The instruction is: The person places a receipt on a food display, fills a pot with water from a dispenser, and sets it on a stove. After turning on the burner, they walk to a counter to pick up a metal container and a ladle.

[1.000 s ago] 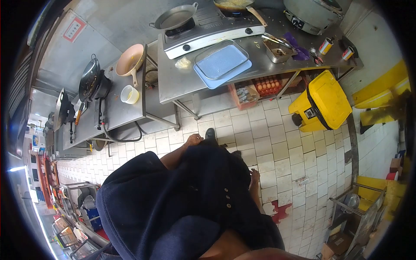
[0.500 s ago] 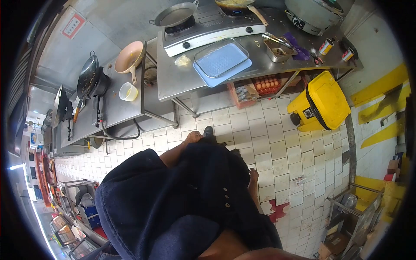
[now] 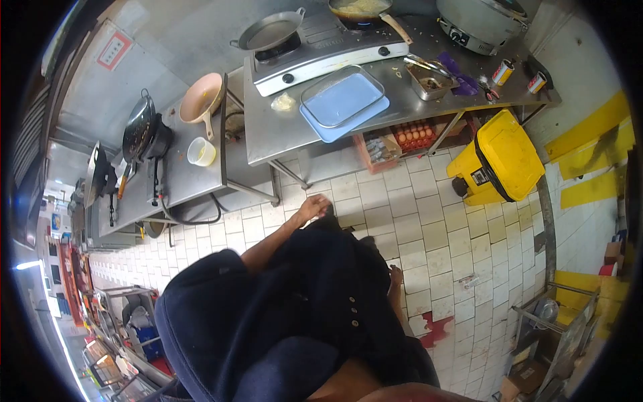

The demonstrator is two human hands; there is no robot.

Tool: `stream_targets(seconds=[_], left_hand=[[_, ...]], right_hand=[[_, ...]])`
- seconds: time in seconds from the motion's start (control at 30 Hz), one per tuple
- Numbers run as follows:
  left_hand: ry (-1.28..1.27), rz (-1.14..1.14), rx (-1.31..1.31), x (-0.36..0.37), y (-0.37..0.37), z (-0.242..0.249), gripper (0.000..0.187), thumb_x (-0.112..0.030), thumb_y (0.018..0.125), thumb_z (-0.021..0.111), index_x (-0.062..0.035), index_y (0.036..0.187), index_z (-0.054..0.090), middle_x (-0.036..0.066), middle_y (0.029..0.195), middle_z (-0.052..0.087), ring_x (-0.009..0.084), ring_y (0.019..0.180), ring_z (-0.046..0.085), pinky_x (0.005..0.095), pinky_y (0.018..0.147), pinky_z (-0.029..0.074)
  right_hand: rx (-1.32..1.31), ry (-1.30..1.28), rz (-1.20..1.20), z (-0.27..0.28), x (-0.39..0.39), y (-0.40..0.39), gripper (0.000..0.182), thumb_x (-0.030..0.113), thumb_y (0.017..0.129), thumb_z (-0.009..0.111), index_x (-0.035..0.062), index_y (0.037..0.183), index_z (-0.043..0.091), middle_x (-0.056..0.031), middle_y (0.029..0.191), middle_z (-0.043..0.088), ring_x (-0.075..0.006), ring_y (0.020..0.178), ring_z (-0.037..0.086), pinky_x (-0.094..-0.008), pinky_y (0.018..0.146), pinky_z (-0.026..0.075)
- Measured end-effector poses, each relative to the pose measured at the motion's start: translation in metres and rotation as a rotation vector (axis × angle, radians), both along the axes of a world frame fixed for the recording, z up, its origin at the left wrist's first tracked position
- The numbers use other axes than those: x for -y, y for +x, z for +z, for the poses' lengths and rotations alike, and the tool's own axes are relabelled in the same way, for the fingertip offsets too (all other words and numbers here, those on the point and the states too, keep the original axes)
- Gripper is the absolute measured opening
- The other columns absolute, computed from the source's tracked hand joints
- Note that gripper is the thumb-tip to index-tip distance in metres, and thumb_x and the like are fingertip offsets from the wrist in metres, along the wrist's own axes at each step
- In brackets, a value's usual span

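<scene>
My left hand [image 3: 313,209] hangs in front of my body above the tiled floor, its fingers loosely bent and apart, with nothing seen in it. Down at my other side is my right hand [image 3: 396,275], small and partly hidden by my dark clothing. Its fingers look loose, and no object shows in them. Both hands are apart from the counters. Ahead, a clear glass baking dish [image 3: 313,89] rests on a blue tray [image 3: 376,114] at the front of the steel counter [image 3: 268,137]. Behind it stands a two-burner gas stove [image 3: 335,68] with a grey pan [image 3: 271,31] and a frying pan [image 3: 365,9] holding food.
A yellow bin [image 3: 512,157] stands right of the counter, and a crate of eggs [image 3: 414,135] sits underneath. The left table [image 3: 184,175] bears a pink pan [image 3: 201,97], a plastic tub [image 3: 201,152] and dark woks [image 3: 138,124]. A metal rack [image 3: 556,328] is at lower right.
My left hand has swung forward and slightly right, away from my body. My right hand has moved little. The counters have shifted slightly in view.
</scene>
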State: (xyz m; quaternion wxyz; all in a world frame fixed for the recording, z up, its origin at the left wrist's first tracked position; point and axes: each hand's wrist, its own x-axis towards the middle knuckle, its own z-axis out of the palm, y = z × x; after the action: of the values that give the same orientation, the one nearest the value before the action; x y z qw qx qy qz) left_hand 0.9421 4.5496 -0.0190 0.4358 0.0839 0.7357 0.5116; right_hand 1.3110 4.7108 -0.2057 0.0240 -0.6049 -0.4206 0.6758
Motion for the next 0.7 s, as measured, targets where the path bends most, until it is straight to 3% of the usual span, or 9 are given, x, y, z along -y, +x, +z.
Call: stream_targets(seconds=[0.03,0.13,0.2,0.23,0.27,0.37,0.43,0.7], left_hand=[[0.192,-0.063,0.05,-0.017,-0.008,0.026,0.019,-0.025,0.092,0.054,-0.0068,0.091,0.059,-0.001,0.068,0.053,0.0082,0.062,0.051,0.0225,0.053,0.042],[0.783,-0.046,0.154,-0.068,-0.021,0.16,0.025,-0.034,0.09,0.055,-0.0091,0.088,0.056,-0.004,0.062,0.046,0.0117,0.058,0.047,0.0305,0.078,0.043],[1.434,-0.378,0.17,-0.076,-0.032,0.259,0.043,-0.055,0.083,0.056,-0.0125,0.077,0.061,-0.004,0.057,0.046,0.0127,0.061,0.051,0.0504,0.1,0.028],[1.713,-0.668,0.096,-0.079,-0.031,0.314,0.047,-0.06,0.081,0.056,-0.0145,0.077,0.065,-0.004,0.062,0.053,0.0125,0.069,0.057,0.0538,0.102,0.023],[1.831,-0.87,0.059,-0.075,-0.024,0.36,0.04,-0.051,0.08,0.056,-0.0126,0.077,0.066,-0.003,0.061,0.053,0.0138,0.068,0.058,0.0545,0.098,0.027],[1.859,-1.169,-0.093,-0.049,0.007,0.459,0.019,-0.024,0.079,0.058,-0.0067,0.077,0.067,0.002,0.058,0.053,0.0175,0.067,0.058,0.0566,0.086,0.038],[1.839,-1.21,-0.158,-0.044,0.034,0.483,0.009,-0.005,0.078,0.059,-0.0028,0.077,0.068,0.004,0.057,0.053,0.02,0.066,0.058,0.0581,0.077,0.046],[1.787,-1.41,-0.29,-0.063,0.048,0.491,0.017,-0.011,0.083,0.055,-0.001,0.077,0.068,0.006,0.058,0.054,0.0203,0.065,0.058,0.0558,0.08,0.046]], right_hand=[[0.02,-0.043,-0.044,-0.005,0.002,0.001,0.032,0.029,0.086,0.053,0.0077,0.11,0.055,-0.0099,0.092,0.062,-0.0204,0.068,0.059,-0.034,0.06,0.048],[0.049,-0.115,-0.117,-0.014,0.003,0.007,0.033,0.029,0.086,0.052,0.0078,0.11,0.055,-0.0097,0.092,0.062,-0.0208,0.069,0.058,-0.0341,0.06,0.048],[0.039,-0.118,-0.111,-0.016,0.0,0.009,0.032,0.029,0.086,0.052,0.0081,0.11,0.055,-0.0093,0.091,0.062,-0.0206,0.068,0.059,-0.034,0.059,0.047],[0.032,-0.113,-0.097,-0.018,-0.002,0.011,0.032,0.029,0.086,0.051,0.0083,0.11,0.055,-0.0091,0.091,0.062,-0.0205,0.068,0.059,-0.034,0.059,0.047],[0.024,-0.107,-0.082,-0.019,-0.003,0.011,0.032,0.029,0.086,0.051,0.0084,0.11,0.055,-0.0089,0.091,0.062,-0.0204,0.068,0.059,-0.0339,0.059,0.047],[0.007,-0.092,-0.05,-0.02,-0.007,0.01,0.031,0.029,0.087,0.051,0.0089,0.109,0.055,-0.0083,0.09,0.063,-0.02,0.068,0.059,-0.0338,0.058,0.046],[0.007,-0.087,-0.028,-0.021,-0.009,0.01,0.03,0.029,0.087,0.05,0.0092,0.109,0.056,-0.0079,0.089,0.063,-0.0198,0.068,0.059,-0.0338,0.058,0.046],[0.055,-0.072,-0.022,-0.018,-0.024,-0.009,0.032,0.029,0.086,0.05,0.0081,0.11,0.055,-0.0088,0.095,0.063,-0.0194,0.07,0.059,-0.033,0.057,0.047]])
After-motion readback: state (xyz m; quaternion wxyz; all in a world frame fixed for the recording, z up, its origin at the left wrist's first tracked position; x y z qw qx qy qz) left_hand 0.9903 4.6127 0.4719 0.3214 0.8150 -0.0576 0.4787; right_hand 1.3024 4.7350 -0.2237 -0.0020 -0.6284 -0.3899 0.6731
